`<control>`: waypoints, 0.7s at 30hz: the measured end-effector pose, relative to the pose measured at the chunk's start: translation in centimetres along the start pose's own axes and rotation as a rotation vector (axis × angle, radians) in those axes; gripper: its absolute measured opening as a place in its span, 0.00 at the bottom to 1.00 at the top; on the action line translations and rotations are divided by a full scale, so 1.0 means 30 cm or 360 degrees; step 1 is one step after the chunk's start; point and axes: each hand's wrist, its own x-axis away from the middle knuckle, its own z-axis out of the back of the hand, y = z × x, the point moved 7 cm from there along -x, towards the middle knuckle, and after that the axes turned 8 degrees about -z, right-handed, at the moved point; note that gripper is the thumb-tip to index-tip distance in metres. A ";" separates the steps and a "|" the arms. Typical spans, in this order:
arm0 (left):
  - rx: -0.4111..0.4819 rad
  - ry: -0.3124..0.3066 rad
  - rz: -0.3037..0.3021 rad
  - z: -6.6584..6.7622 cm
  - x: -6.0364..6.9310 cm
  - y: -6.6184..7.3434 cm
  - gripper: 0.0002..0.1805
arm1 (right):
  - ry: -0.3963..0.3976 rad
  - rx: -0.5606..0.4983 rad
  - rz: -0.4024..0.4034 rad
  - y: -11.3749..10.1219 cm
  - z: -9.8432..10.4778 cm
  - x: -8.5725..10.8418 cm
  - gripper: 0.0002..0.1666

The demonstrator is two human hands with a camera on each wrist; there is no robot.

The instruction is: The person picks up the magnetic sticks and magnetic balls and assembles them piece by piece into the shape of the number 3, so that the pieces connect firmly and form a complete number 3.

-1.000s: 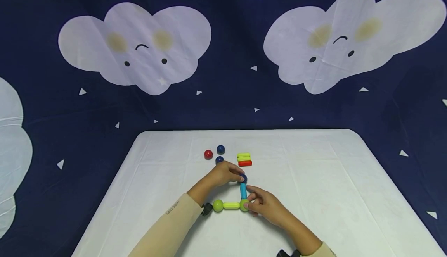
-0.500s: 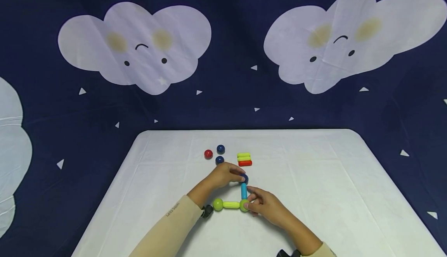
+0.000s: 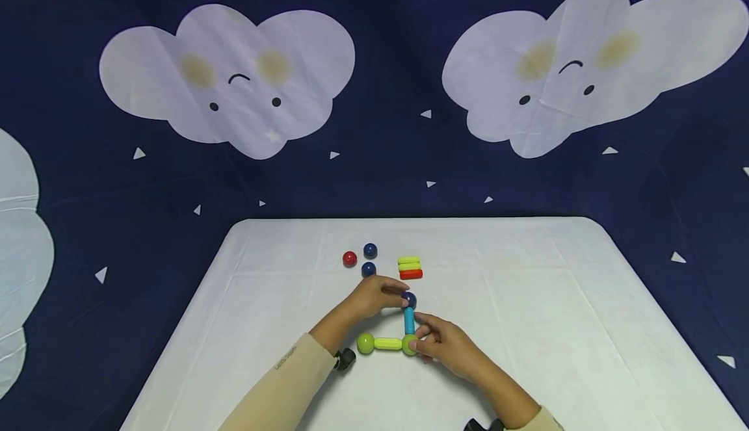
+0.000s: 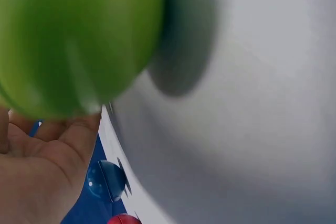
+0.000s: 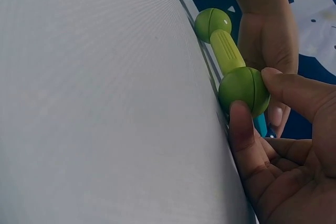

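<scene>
In the head view a green ball (image 3: 365,343), a yellow-green rod (image 3: 388,344), a second green ball (image 3: 409,344), a light blue rod (image 3: 409,320) and a dark blue ball (image 3: 409,300) join into an L on the table. My left hand (image 3: 374,296) holds the dark blue ball at the far end between thumb and fingers. At the corner, my right hand (image 3: 447,346) pinches the second green ball; the right wrist view shows thumb and finger on that ball (image 5: 244,92). Close to the left wrist camera, a blurred green ball (image 4: 73,40) hides part of the left hand (image 4: 44,171).
Behind the left hand lie a red ball (image 3: 349,259) and two dark blue balls, one farther back (image 3: 370,250) and one nearer (image 3: 368,269). Right of them are two yellow-green rods (image 3: 409,262) and a red rod (image 3: 411,274). The white table (image 3: 526,288) meets a dark blue cloud-patterned cloth.
The dark blue ball and light blue rod have shifted very slightly right. The left hand has drawn back a little toward the near side. My right hand stays on the corner green ball.
</scene>
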 end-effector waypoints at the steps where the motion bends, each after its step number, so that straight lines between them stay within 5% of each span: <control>1: -0.0004 0.0006 -0.0010 0.004 0.003 -0.001 0.19 | 0.0001 -0.0002 0.0001 0.000 0.001 0.000 0.44; 14: 0.0091 0.0058 0.0047 0.062 0.104 -0.048 0.18 | 0.0042 -0.0009 -0.0008 0.001 0.005 0.000 0.44; 21: 0.0055 -0.0040 0.0081 0.073 0.192 -0.073 0.13 | 0.0036 -0.0018 -0.0015 -0.005 0.004 0.004 0.45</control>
